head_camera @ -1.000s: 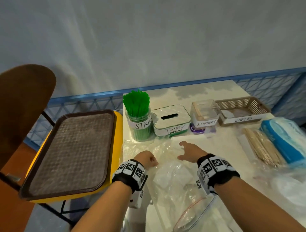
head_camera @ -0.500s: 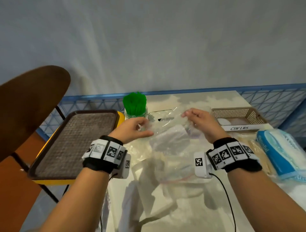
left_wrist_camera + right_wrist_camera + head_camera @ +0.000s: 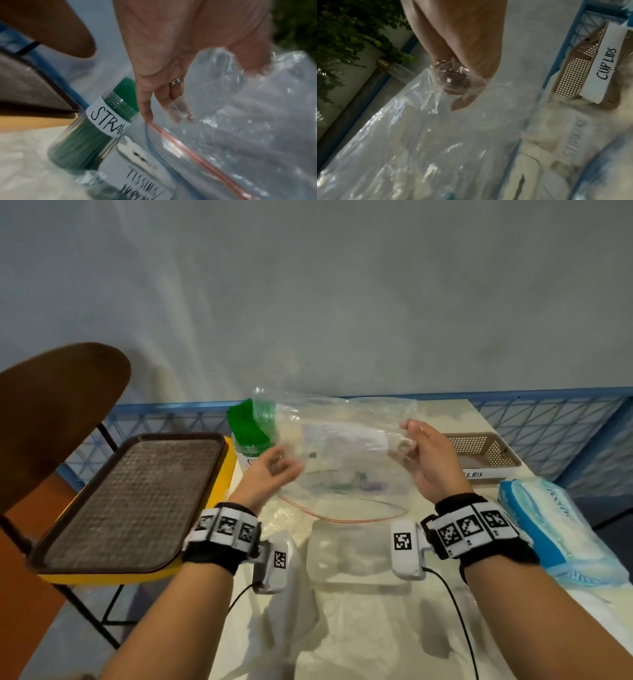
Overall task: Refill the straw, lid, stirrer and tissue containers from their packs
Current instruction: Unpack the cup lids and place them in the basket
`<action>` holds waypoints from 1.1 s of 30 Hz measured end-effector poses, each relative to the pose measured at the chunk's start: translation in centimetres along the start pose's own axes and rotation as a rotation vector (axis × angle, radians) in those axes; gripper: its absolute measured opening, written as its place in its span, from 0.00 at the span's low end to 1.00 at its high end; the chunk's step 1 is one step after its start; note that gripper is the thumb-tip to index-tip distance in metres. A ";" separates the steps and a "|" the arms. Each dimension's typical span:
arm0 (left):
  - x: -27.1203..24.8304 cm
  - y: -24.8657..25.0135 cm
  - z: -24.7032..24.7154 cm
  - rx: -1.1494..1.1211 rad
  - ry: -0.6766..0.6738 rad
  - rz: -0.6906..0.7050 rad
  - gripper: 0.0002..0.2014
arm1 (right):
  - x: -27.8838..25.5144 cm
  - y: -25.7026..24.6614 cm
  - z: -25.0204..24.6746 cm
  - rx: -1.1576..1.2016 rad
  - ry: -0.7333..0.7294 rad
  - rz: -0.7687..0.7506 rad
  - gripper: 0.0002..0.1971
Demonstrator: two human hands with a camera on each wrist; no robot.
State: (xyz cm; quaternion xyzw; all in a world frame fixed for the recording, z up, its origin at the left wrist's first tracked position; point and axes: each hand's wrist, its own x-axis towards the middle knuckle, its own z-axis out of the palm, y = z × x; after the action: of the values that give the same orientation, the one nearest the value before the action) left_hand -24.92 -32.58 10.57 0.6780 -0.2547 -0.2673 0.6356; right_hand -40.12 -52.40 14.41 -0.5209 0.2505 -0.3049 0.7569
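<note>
Bare forearms. Each wrist: black band with white square-code tags, white camera unit, black cable. Left hand: patterned ring, apparently silver.

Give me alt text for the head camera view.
Both hands hold a clear zip bag up above a white table: left hand at its left side, right hand pinching its right edge. Behind it stands a jar of green straws.

Clear bag with red zip stripe, green straws, my brown waffle-textured tray, blue tissue pack, tan mesh basket.
</note>
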 end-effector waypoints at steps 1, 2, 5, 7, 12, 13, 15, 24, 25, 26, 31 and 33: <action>0.0 -0.5 0.5 0.090 -0.013 0.006 0.13 | -0.1 0.1 -0.1 0.009 0.010 -0.011 0.09; 0.0 -0.9 0.9 0.135 0.007 0.028 0.08 | -0.3 0.3 -0.2 0.021 0.018 -0.026 0.10; 0.2 -1.0 1.4 -0.012 0.113 0.060 0.10 | -0.8 1.8 -1.4 -0.094 -0.044 -0.050 0.34; 0.4 -1.0 1.3 -0.111 0.157 0.048 0.10 | -1.5 3.6 -1.7 -0.255 -0.115 -0.046 0.37; 0.5 -2.1 -0.1 0.058 0.347 0.142 0.16 | -2.0 6.6 -0.8 -0.320 0.025 -0.117 0.08; 0.5 -2.2 -0.4 0.061 0.398 0.152 0.17 | -1.9 6.7 -0.5 -0.317 0.114 -0.133 0.08; 0.4 -2.2 -0.8 0.018 0.485 0.139 0.16 | -1.8 6.8 -0.1 -0.301 0.228 -0.160 0.14; -0.5 -1.1 -3.3 0.065 0.271 0.200 0.13 | -3.7 6.0 -0.1 -0.602 -0.174 -0.254 0.25; -0.6 -0.9 -3.8 0.099 0.199 0.182 0.10 | -3.6 6.0 -0.3 -0.605 -0.116 -0.270 0.24; -0.7 -0.8 -4.2 0.142 0.137 0.171 0.10 | -3.6 5.8 -0.4 -0.610 -0.069 -0.286 0.24; -1.2 -0.4 -5.0 0.597 0.178 0.291 0.15 | -3.5 5.4 -1.5 -0.793 0.107 -0.415 0.14; -1.3 -0.3 -4.7 0.740 0.268 0.373 0.11 | -4.0 5.2 -1.7 -0.892 0.191 -0.472 0.05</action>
State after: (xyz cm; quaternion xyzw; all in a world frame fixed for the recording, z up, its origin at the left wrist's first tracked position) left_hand -22.63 -28.26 10.55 0.8312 -0.3668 0.0515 0.4146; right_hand -43.02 -49.15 9.17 -0.8054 0.2997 -0.3773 0.3453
